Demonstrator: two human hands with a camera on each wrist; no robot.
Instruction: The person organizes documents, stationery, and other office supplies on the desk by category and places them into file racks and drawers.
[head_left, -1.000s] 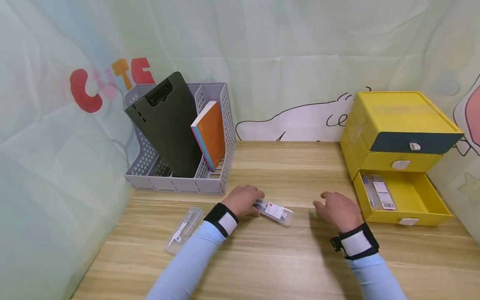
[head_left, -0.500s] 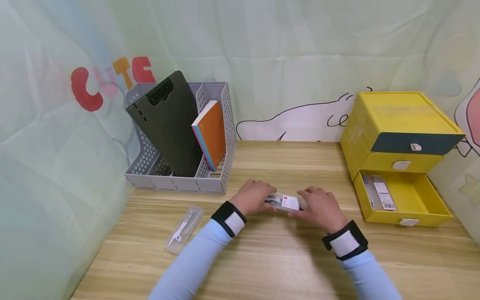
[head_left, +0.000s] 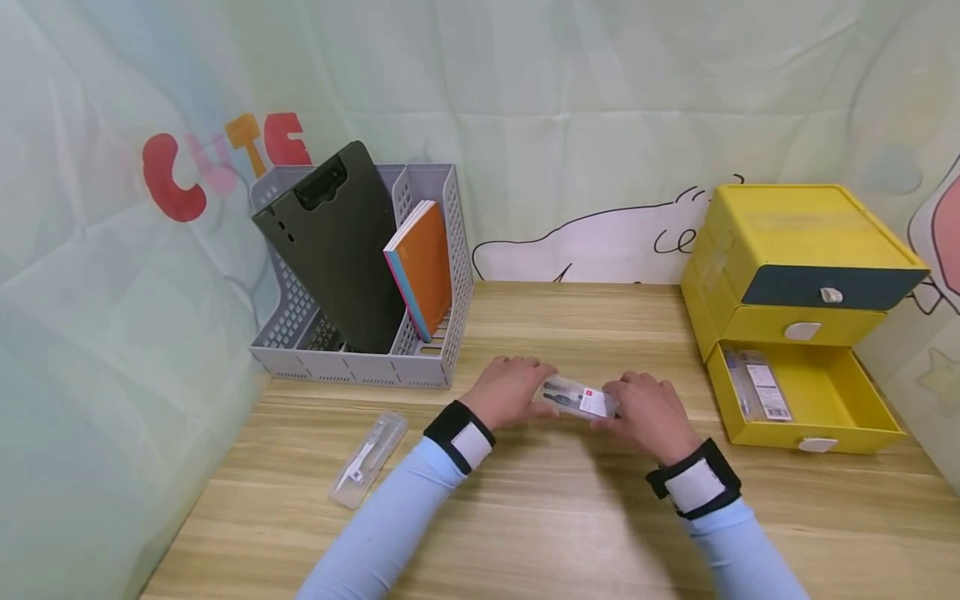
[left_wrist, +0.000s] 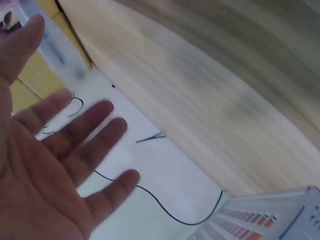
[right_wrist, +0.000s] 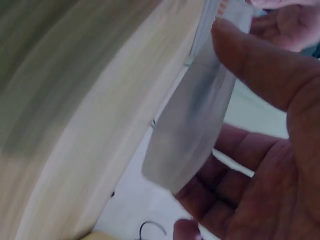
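The desk [head_left: 540, 533] carries a grey rack [head_left: 360, 350] at the back left, with a dark clipboard [head_left: 337, 250] and an orange notebook [head_left: 422, 267] leaning in it, and a yellow drawer unit [head_left: 795, 275] at the back right (its bottom drawer [head_left: 825, 400] pulled out, a clear pack [head_left: 761, 383] lying inside). Near the left front edge lies a second clear case [head_left: 369, 458]. Above the middle of the desk, both hands meet on 1 clear case [head_left: 579, 398]: the right hand [head_left: 647, 417] pinches its right end between thumb and fingers, while the left hand [head_left: 510, 392] has flat, spread fingers, the thumb at the case's left end.
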